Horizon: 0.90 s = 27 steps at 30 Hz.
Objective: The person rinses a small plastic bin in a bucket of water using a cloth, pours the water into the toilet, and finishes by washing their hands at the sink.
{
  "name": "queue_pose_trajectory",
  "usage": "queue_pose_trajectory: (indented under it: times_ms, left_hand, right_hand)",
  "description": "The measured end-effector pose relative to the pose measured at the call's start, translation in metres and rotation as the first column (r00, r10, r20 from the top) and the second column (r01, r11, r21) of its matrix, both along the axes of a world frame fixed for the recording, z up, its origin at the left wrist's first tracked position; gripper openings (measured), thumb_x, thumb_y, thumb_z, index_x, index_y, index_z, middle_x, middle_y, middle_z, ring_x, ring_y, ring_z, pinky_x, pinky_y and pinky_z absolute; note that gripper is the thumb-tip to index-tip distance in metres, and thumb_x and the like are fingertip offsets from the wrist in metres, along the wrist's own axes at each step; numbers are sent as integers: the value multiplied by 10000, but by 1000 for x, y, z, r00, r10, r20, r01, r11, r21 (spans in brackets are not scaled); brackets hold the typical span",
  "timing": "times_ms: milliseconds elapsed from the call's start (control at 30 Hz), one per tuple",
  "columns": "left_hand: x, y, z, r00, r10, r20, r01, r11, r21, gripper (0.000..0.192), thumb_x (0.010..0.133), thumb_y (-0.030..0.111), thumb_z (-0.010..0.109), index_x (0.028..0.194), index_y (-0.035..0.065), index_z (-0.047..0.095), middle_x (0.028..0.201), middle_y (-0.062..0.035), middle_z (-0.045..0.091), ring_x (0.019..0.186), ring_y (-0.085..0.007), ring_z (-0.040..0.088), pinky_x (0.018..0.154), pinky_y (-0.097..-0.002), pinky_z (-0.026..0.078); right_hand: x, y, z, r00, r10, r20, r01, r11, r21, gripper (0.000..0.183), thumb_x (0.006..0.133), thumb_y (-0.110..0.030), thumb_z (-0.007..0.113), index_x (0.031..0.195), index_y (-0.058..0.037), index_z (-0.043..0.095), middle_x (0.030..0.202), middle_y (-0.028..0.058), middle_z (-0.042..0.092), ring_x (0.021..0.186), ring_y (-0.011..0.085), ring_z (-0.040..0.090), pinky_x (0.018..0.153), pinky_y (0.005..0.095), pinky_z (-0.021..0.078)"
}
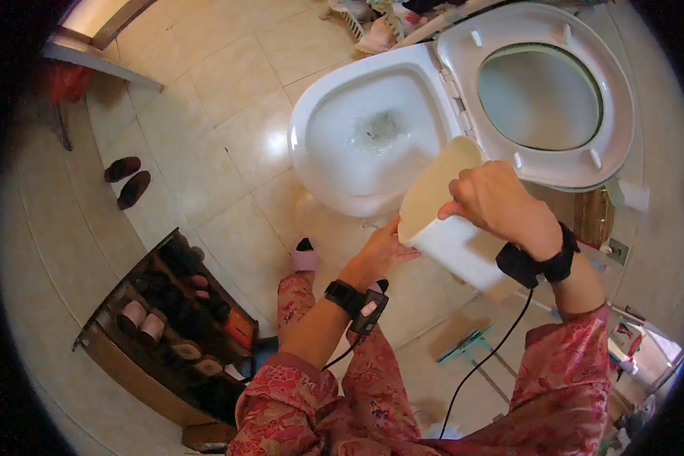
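Note:
A white wastebasket-like plastic container (461, 253) with a cream interior is held tilted beside the front right of the toilet bowl. My right hand (490, 199) grips its rim from above. My left hand (379, 248) supports the rim's lower left side, fingers partly hidden behind it. The white toilet bowl (313, 142) stands with its seat (615, 114) and lid raised. Water in the bowl looks rippled, with a dark patch near the middle. The container's mouth faces the bowl; its contents, if any, cannot be made out.
A shoe rack (125, 365) holding several pairs stands at lower left. Dark slippers (132, 182) lie on the tiled floor (222, 165). A squeegee or mop head (464, 343) is at lower right. A cable (479, 367) hangs from my right wrist device.

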<state>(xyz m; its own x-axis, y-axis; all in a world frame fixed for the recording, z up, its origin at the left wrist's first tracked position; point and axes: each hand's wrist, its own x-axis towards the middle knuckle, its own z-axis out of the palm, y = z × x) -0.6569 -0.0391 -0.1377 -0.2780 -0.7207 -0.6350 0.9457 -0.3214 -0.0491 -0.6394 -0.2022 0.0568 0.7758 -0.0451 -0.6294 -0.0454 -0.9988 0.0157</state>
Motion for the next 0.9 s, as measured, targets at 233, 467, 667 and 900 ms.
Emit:
queue_pose_trajectory:
  times_ms: [233, 467, 667, 900]
  left_hand:
    - [-14, 6, 15, 993, -53, 105, 61, 996, -70, 510, 890, 445, 408, 1209, 47, 421, 1068, -148, 558, 918, -266, 586, 801, -395, 486]
    - [-80, 1, 12, 894, -215, 393, 243, 970, -23, 396, 831, 184, 556, 1190, 63, 440, 1054, -102, 578, 901, -223, 601, 794, -371, 496]
    - [-141, -11, 9, 790, -194, 582, 229, 973, 13, 361, 794, 33, 548, 1143, 54, 457, 1001, -104, 591, 864, -197, 607, 710, -341, 532]
    - [-194, -14, -17, 541, -262, 799, 297, 949, 110, 256, 768, -47, 510, 1006, 40, 478, 905, -68, 596, 753, -141, 596, 572, -259, 509]
  right_hand:
    - [-109, 22, 21, 957, -167, 236, 158, 986, 58, 331, 743, -361, 586, 668, -42, 534, 668, 106, 514, 540, 277, 559, 508, 348, 452]
    - [-260, 42, -7, 831, -429, 355, 447, 894, 34, 309, 689, -336, 648, 702, -63, 504, 746, 76, 492, 570, 224, 560, 488, 311, 448]
    - [-370, 62, -57, 494, -730, 472, 664, 667, 337, 269, 694, -249, 688, 845, -64, 563, 892, 69, 523, 649, 237, 572, 553, 327, 466]
    - [-471, 93, -144, -283, -850, 444, 847, -4, 532, 356, 786, -325, 625, 971, -23, 588, 830, 102, 591, 557, 181, 554, 509, 287, 437]
